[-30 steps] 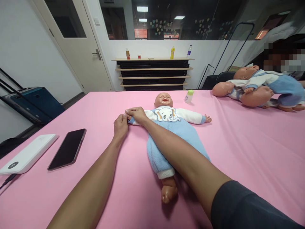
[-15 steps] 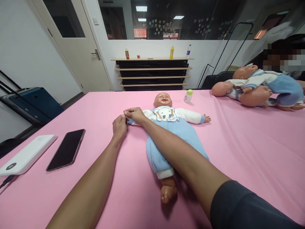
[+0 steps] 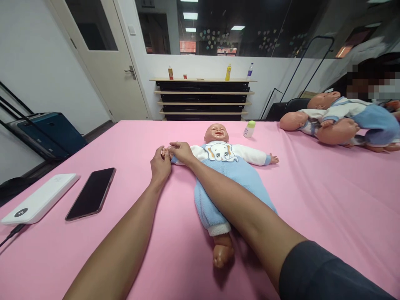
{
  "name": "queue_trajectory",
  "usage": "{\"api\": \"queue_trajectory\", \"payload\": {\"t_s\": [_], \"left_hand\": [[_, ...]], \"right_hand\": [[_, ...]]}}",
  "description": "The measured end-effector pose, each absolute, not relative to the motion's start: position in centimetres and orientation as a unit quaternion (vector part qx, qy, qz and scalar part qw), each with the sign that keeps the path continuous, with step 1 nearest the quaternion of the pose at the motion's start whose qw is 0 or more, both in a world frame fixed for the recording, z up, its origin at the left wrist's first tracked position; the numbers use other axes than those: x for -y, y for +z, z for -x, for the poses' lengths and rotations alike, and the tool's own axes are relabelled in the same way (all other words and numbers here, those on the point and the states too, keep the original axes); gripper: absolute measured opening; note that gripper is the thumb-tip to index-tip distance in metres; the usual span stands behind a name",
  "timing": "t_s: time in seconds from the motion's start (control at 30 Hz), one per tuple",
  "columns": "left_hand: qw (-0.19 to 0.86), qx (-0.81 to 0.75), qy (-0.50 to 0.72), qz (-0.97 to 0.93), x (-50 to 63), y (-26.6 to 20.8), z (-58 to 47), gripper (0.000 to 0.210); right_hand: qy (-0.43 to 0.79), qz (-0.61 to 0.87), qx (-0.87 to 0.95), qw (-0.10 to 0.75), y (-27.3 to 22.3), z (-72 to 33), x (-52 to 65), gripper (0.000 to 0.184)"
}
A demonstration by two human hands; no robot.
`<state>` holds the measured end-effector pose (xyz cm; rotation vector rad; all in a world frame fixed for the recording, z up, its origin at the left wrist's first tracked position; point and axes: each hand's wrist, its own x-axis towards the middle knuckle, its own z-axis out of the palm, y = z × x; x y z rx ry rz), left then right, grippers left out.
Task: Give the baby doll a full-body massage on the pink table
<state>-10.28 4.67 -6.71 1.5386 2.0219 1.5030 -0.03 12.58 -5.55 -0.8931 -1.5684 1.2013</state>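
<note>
A baby doll [image 3: 246, 175] in a blue and white outfit with an elephant face on the chest lies on its back, arms stretched out sideways. My left hand [image 3: 160, 163] is closed around the doll's hand at the left, and small doll fingers show between my thumb and fingers. Beside it, my right hand [image 3: 181, 152] grips the same doll arm near the blue cuff. My right forearm crosses over the doll's body and hides one of its legs. A small white bottle with a green cap [image 3: 249, 130] stands near the doll's head.
On the pink-covered table [image 3: 328, 216], a phone [image 3: 90, 193] and a white power bank [image 3: 40, 200] with a cable lie at the left. More dolls [image 3: 340, 121] lie at the far right, near another person. Behind stands a shelf [image 3: 204, 92] with bottles on top.
My left fingers have shifted around the doll's hand, so its small fingers now show. My right hand stays near the cuff. The whole view has shifted slightly.
</note>
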Motion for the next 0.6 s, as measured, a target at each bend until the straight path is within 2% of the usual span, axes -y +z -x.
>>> {"api": "queue_trajectory", "payload": {"t_s": [0.17,0.33,0.43,0.6], "left_hand": [[0.044,-0.708,0.469,-0.527,-5.1,-7.1,10.8,0.035],[0.033,-0.729,0.460,-0.506,-5.4,-7.6,11.2,0.041],[0.029,-0.731,0.466,-0.497,-5.4,-7.7,11.3,0.040],[-0.005,-0.717,0.485,-0.500,-4.8,-7.1,10.8,0.038]], "right_hand": [[0.445,0.395,0.666,0.449,-4.3,-0.1,-12.0,0.038],[0.399,0.387,0.721,0.414,-0.7,-3.0,-8.6,0.036],[0.332,0.366,0.778,0.389,2.2,-7.6,-3.8,0.033],[0.256,0.401,0.763,0.437,4.9,-19.0,8.9,0.026]]}}
